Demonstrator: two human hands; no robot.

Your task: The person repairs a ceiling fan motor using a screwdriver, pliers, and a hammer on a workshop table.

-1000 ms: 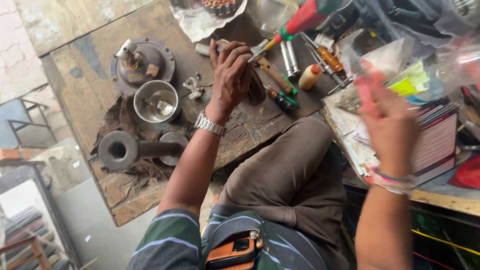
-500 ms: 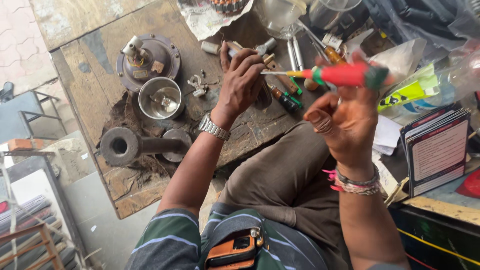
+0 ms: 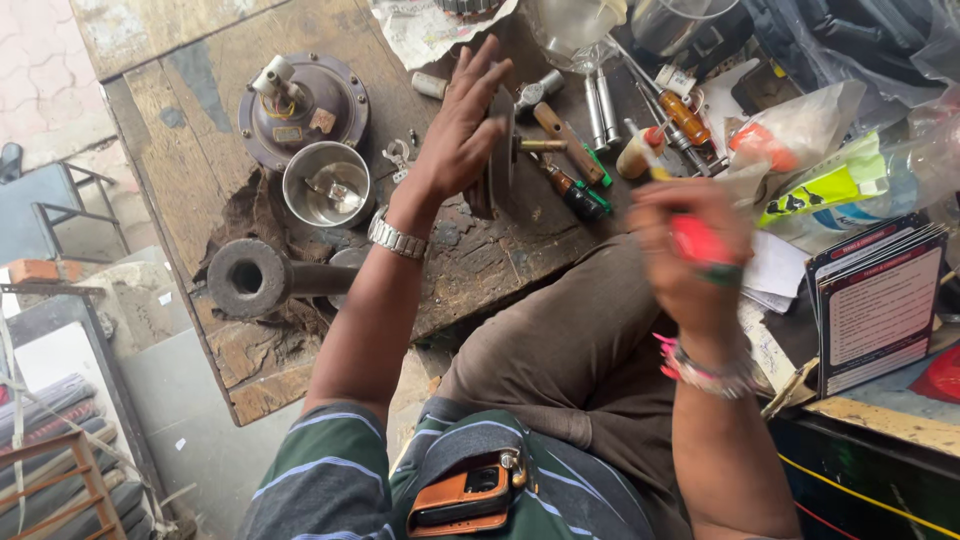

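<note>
My left hand [image 3: 458, 135] presses flat against a dark metal disc [image 3: 501, 150] that stands on edge on the worn wooden workbench [image 3: 200, 110]. The fingers are spread over the disc's face, and a short shaft sticks out of its right side. My right hand [image 3: 685, 255] is raised over my lap, blurred, wrapped around a screwdriver with a red and green handle [image 3: 702, 245]. Its tip is not clear. A metal watch is on the left wrist and coloured threads on the right wrist.
On the bench lie a round metal housing [image 3: 300, 100], a small steel bowl [image 3: 327, 184], a thick pipe piece [image 3: 250, 277] and several screwdrivers [image 3: 570, 165]. Plastic bags, a small bottle [image 3: 637, 152] and booklets [image 3: 875, 300] crowd the right side. A phone sits in my shirt pocket.
My right hand has dropped from beside the disc towards my lap, turning the red-handled screwdriver. My left hand has stayed on the disc, fingers now spread wider.
</note>
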